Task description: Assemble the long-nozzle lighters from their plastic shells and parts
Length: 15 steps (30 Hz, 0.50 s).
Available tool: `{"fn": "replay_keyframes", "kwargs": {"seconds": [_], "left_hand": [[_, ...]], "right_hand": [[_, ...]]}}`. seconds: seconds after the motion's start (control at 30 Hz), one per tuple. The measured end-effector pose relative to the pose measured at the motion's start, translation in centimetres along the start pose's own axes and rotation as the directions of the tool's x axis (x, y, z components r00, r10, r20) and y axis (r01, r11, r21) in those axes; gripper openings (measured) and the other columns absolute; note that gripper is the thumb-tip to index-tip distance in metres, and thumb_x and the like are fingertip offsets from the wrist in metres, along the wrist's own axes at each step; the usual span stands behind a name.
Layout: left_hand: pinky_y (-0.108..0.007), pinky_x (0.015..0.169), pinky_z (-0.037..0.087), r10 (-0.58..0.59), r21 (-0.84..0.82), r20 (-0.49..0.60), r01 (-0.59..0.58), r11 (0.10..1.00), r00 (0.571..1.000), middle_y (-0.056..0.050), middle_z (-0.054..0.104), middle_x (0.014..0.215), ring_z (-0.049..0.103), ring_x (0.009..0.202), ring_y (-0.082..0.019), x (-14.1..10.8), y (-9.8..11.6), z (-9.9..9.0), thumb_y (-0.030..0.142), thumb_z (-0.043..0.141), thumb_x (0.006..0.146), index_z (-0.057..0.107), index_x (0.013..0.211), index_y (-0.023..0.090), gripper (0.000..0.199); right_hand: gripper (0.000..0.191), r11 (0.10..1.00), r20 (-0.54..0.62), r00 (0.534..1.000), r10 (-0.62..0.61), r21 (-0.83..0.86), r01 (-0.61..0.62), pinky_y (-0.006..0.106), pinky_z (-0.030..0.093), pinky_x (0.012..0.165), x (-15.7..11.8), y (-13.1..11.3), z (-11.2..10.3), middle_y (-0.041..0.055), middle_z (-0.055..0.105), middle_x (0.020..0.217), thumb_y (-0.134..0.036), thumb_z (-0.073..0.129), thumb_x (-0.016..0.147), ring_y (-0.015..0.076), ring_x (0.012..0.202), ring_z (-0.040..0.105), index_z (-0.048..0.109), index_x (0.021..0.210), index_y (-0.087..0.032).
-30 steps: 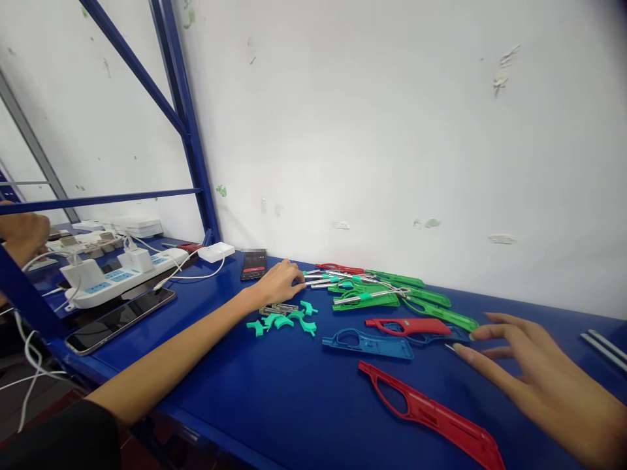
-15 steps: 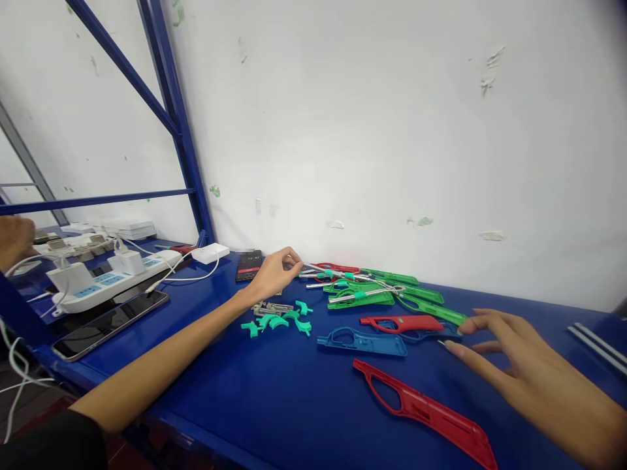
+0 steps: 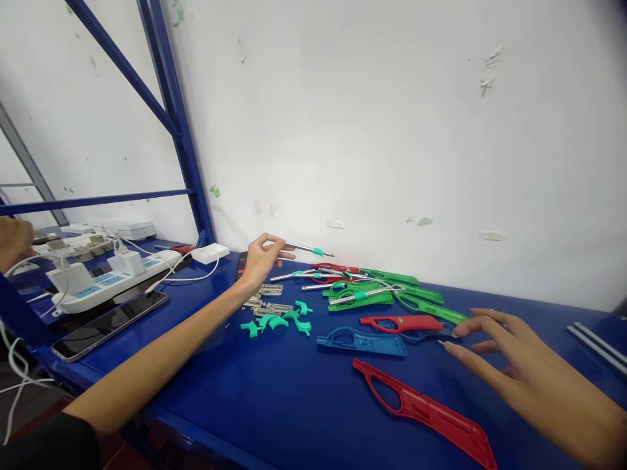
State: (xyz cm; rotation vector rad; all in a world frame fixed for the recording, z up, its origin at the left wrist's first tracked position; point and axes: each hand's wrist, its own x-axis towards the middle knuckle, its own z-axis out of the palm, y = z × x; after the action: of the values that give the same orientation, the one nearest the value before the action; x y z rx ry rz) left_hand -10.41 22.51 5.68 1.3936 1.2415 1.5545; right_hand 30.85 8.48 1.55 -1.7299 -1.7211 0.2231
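Note:
My left hand (image 3: 263,259) pinches one end of a thin metal tube (image 3: 300,247) with a teal clip (image 3: 318,252) near its other end, raised above the pile. Beneath it more metal tubes (image 3: 313,286) with teal clips lie across green plastic handle shells (image 3: 362,294). With thumb and fingers apart, my right hand (image 3: 504,352) is at the end of a blue shell partly covered by a red shell (image 3: 404,324); whether it touches cannot be told. Another blue shell (image 3: 377,343) and a larger red shell (image 3: 426,411) lie nearer the front.
Loose teal clips (image 3: 279,321) and small metal plates (image 3: 272,290) lie left of centre. A power strip (image 3: 117,281) with chargers, cables and a phone (image 3: 110,324) occupies the left side. Two pale rods (image 3: 597,347) lie far right. Another person's hand (image 3: 14,241) shows at the left edge.
My left hand has lifted the metal tube off the pile and moved left and up with it. The small metal plates show more fully. My right hand has barely moved.

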Motion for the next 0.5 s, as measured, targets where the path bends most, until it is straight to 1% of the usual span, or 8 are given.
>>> {"fn": "replay_keyframes", "kwargs": {"seconds": [0.17, 0.27, 0.33, 0.4, 0.47, 0.5], "left_hand": [[-0.047, 0.095, 0.063, -0.074, -0.093, 0.01, 0.075, 0.993, 0.997, -0.011, 0.067, 0.133, 0.07, 0.112, -0.026, -0.2, 0.6, 0.0, 0.039, 0.069, 0.105, 0.064, 0.135, 0.017, 0.038], [-0.046, 0.094, 0.063, -0.11, -0.145, 0.052, 0.117, 0.983, 0.993, -0.011, 0.068, 0.131, 0.071, 0.111, -0.025, -0.6, 1.0, 0.1, 0.039, 0.069, 0.105, 0.064, 0.134, 0.016, 0.037], [-0.044, 0.091, 0.064, -0.129, -0.177, 0.098, 0.145, 0.974, 0.987, -0.01, 0.069, 0.128, 0.071, 0.107, -0.024, -1.1, 1.2, 0.4, 0.039, 0.069, 0.105, 0.065, 0.132, 0.016, 0.036], [-0.039, 0.084, 0.065, -0.142, -0.207, 0.152, 0.172, 0.963, 0.978, -0.009, 0.07, 0.121, 0.072, 0.098, -0.021, -1.9, 1.4, 0.8, 0.038, 0.069, 0.106, 0.066, 0.129, 0.015, 0.032], [-0.031, 0.072, 0.063, -0.15, -0.238, 0.205, 0.198, 0.951, 0.967, -0.006, 0.072, 0.11, 0.071, 0.084, -0.016, -2.9, 1.6, 1.5, 0.036, 0.068, 0.106, 0.067, 0.122, 0.014, 0.027], [-0.026, 0.065, 0.06, -0.153, -0.254, 0.23, 0.211, 0.944, 0.961, -0.005, 0.073, 0.105, 0.069, 0.075, -0.013, -3.4, 1.6, 1.8, 0.035, 0.069, 0.106, 0.067, 0.116, 0.014, 0.024]], "right_hand": [[0.054, 1.0, -0.019, 1.0, -0.008, 0.009, 0.008, 0.042, 0.066, 0.069, -0.1, -0.6, -0.1, 0.0154, 0.068, 0.13, -0.074, 0.057, 0.076, 0.0332, 0.097, 0.078, 0.072, 0.099, -0.028], [0.056, 1.0, -0.035, 0.999, -0.007, 0.022, 0.008, 0.043, 0.067, 0.072, 0.0, -1.1, -0.4, 0.0159, 0.071, 0.126, -0.076, 0.054, 0.077, 0.0333, 0.095, 0.079, 0.072, 0.1, -0.028], [0.06, 0.999, -0.033, 0.999, -0.013, 0.033, 0.014, 0.044, 0.068, 0.074, 0.1, -1.5, -0.7, 0.016, 0.075, 0.121, -0.078, 0.053, 0.079, 0.0336, 0.093, 0.08, 0.072, 0.105, -0.028], [0.064, 0.999, -0.012, 1.0, -0.028, 0.043, 0.029, 0.043, 0.069, 0.074, 0.1, -2.1, -1.0, 0.0151, 0.08, 0.117, -0.081, 0.053, 0.082, 0.0344, 0.095, 0.082, 0.072, 0.113, -0.028], [0.068, 0.998, 0.01, 0.999, -0.047, 0.05, 0.047, 0.042, 0.069, 0.074, 0.0, -2.8, -1.3, 0.0131, 0.082, 0.116, -0.083, 0.052, 0.085, 0.0347, 0.098, 0.082, 0.071, 0.122, -0.029], [0.069, 0.997, 0.001, 0.998, -0.068, 0.042, 0.068, 0.041, 0.07, 0.074, -0.2, -3.3, -1.4, 0.0114, 0.083, 0.117, -0.083, 0.05, 0.087, 0.0337, 0.098, 0.083, 0.071, 0.126, -0.029]]}}
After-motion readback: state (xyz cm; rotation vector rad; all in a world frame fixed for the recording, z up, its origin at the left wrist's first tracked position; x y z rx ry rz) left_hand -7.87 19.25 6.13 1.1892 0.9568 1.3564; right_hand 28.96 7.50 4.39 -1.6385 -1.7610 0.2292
